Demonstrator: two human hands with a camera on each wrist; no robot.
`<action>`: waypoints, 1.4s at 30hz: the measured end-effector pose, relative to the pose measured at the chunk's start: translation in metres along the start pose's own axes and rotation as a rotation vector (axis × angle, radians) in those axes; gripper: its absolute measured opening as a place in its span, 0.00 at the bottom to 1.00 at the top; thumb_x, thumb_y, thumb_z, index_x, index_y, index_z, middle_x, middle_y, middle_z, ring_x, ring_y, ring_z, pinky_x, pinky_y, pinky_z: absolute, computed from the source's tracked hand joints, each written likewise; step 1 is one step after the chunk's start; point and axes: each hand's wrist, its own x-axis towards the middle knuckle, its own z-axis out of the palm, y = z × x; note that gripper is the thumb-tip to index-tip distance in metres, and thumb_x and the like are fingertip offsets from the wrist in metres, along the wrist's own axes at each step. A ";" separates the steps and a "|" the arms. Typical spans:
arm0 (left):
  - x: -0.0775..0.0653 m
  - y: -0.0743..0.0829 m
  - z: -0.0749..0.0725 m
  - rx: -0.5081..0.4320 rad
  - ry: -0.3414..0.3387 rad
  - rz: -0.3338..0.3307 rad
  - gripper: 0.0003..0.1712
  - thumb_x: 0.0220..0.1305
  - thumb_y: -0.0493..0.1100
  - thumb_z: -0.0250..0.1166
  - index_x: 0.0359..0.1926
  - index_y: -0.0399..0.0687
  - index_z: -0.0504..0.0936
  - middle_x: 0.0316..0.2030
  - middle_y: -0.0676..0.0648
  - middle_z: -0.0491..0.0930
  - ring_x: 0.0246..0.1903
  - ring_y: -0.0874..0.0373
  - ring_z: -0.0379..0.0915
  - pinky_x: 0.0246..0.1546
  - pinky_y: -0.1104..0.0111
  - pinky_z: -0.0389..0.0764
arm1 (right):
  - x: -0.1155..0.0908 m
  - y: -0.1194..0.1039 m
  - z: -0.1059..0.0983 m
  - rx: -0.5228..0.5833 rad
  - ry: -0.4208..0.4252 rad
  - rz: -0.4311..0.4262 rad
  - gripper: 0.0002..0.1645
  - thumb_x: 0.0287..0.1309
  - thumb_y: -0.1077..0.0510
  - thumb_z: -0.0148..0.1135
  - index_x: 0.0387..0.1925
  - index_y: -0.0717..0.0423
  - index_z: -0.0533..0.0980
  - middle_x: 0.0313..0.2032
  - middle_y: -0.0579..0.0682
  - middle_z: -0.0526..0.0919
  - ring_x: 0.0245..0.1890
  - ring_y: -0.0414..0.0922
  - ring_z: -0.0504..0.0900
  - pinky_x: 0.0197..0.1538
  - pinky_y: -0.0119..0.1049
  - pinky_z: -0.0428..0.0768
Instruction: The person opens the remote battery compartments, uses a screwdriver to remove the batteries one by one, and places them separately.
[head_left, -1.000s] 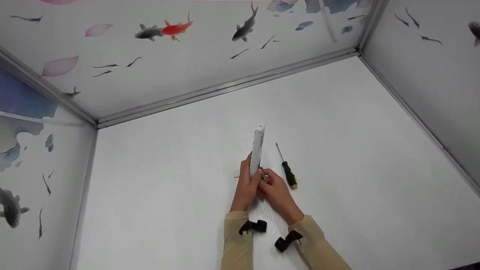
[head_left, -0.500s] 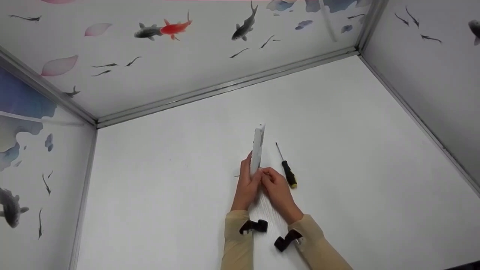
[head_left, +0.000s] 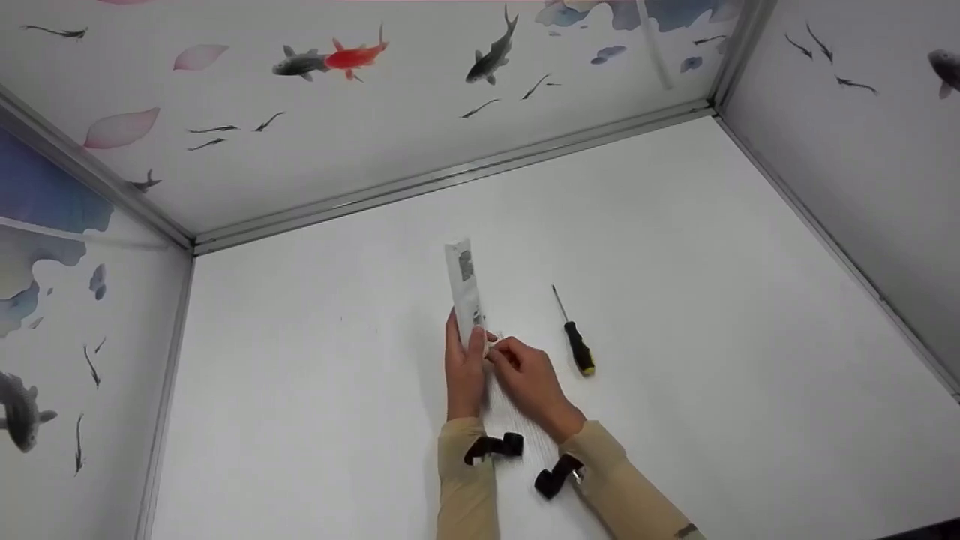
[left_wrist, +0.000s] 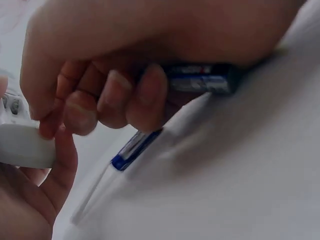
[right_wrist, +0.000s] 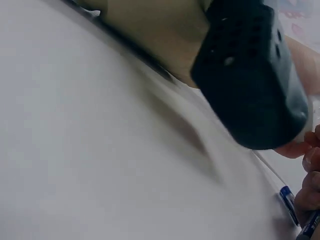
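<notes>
My left hand (head_left: 465,379) grips the lower end of a long white remote control (head_left: 460,277), its far end raised and a grey label showing. My right hand (head_left: 529,379) works close beside that lower end, finger and thumb near its edge. In the left wrist view the right hand's curled fingers (left_wrist: 145,97) hold a dark, battery-like cylinder (left_wrist: 205,82) with a blue and silver label. Below them shows a slim blue-ended rod (left_wrist: 132,150); whether it lies on the table or is held I cannot tell. Fingers hide the contact point.
A black-and-yellow screwdriver (head_left: 577,349) lies on the white table (head_left: 675,300), right of my hands. White panels with painted fish (head_left: 491,56) and metal edge rails (head_left: 450,178) enclose the table. A black wrist camera (right_wrist: 250,75) sits on the left sleeve.
Both hands have moved left with the remote control, which has turned from nearly edge-on to show its labelled face. A thin rod tip seen left of the left hand is now out of sight.
</notes>
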 end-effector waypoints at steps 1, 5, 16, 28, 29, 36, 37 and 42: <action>0.000 0.000 -0.004 -0.032 0.025 -0.011 0.30 0.63 0.58 0.50 0.64 0.72 0.52 0.39 0.43 0.73 0.41 0.53 0.68 0.39 0.60 0.69 | 0.001 -0.001 0.004 -0.029 0.002 -0.027 0.07 0.60 0.47 0.52 0.32 0.40 0.75 0.23 0.37 0.74 0.20 0.36 0.69 0.26 0.31 0.70; 0.002 0.005 -0.018 -0.118 0.105 -0.025 0.27 0.64 0.55 0.50 0.63 0.67 0.55 0.44 0.38 0.71 0.39 0.52 0.69 0.35 0.63 0.72 | 0.008 -0.005 0.018 -0.099 -0.012 -0.110 0.07 0.60 0.48 0.53 0.34 0.43 0.74 0.25 0.36 0.75 0.23 0.33 0.71 0.28 0.30 0.71; 0.003 0.021 -0.040 -0.317 0.163 -0.028 0.22 0.66 0.40 0.48 0.61 0.56 0.60 0.50 0.36 0.70 0.39 0.44 0.72 0.27 0.63 0.74 | 0.025 -0.004 0.039 -0.441 -0.203 -0.301 0.14 0.63 0.47 0.46 0.40 0.48 0.75 0.29 0.41 0.74 0.28 0.37 0.70 0.29 0.32 0.70; 0.010 0.001 -0.039 -0.240 0.184 -0.032 0.29 0.61 0.36 0.49 0.62 0.63 0.58 0.48 0.48 0.75 0.52 0.57 0.64 0.48 0.60 0.67 | 0.031 0.001 0.046 -0.571 -0.172 -0.433 0.17 0.57 0.54 0.57 0.49 0.53 0.75 0.42 0.44 0.77 0.35 0.42 0.70 0.38 0.35 0.70; 0.010 0.001 -0.039 -0.242 0.184 -0.035 0.29 0.61 0.36 0.49 0.62 0.64 0.58 0.48 0.48 0.75 0.52 0.57 0.64 0.48 0.60 0.67 | 0.031 0.001 0.046 -0.578 -0.165 -0.441 0.17 0.57 0.54 0.57 0.48 0.53 0.75 0.42 0.44 0.77 0.35 0.42 0.70 0.38 0.35 0.70; 0.009 0.002 -0.039 -0.268 0.166 -0.036 0.29 0.61 0.35 0.49 0.61 0.62 0.58 0.48 0.46 0.75 0.51 0.53 0.65 0.42 0.63 0.72 | 0.031 0.000 0.045 -0.581 -0.129 -0.473 0.14 0.54 0.57 0.58 0.43 0.56 0.77 0.40 0.45 0.78 0.34 0.43 0.70 0.37 0.35 0.70; 0.009 0.002 -0.039 -0.275 0.164 -0.036 0.29 0.61 0.35 0.49 0.61 0.61 0.58 0.48 0.46 0.75 0.50 0.51 0.65 0.39 0.62 0.72 | 0.031 0.000 0.045 -0.573 -0.124 -0.478 0.13 0.54 0.57 0.58 0.42 0.56 0.78 0.39 0.45 0.78 0.33 0.43 0.70 0.37 0.35 0.70; 0.008 0.004 -0.038 -0.277 0.157 -0.053 0.29 0.62 0.37 0.50 0.62 0.63 0.57 0.47 0.46 0.75 0.50 0.47 0.65 0.35 0.63 0.73 | 0.030 -0.001 0.043 -0.532 -0.117 -0.457 0.09 0.56 0.56 0.56 0.35 0.53 0.80 0.35 0.42 0.78 0.34 0.41 0.70 0.38 0.33 0.70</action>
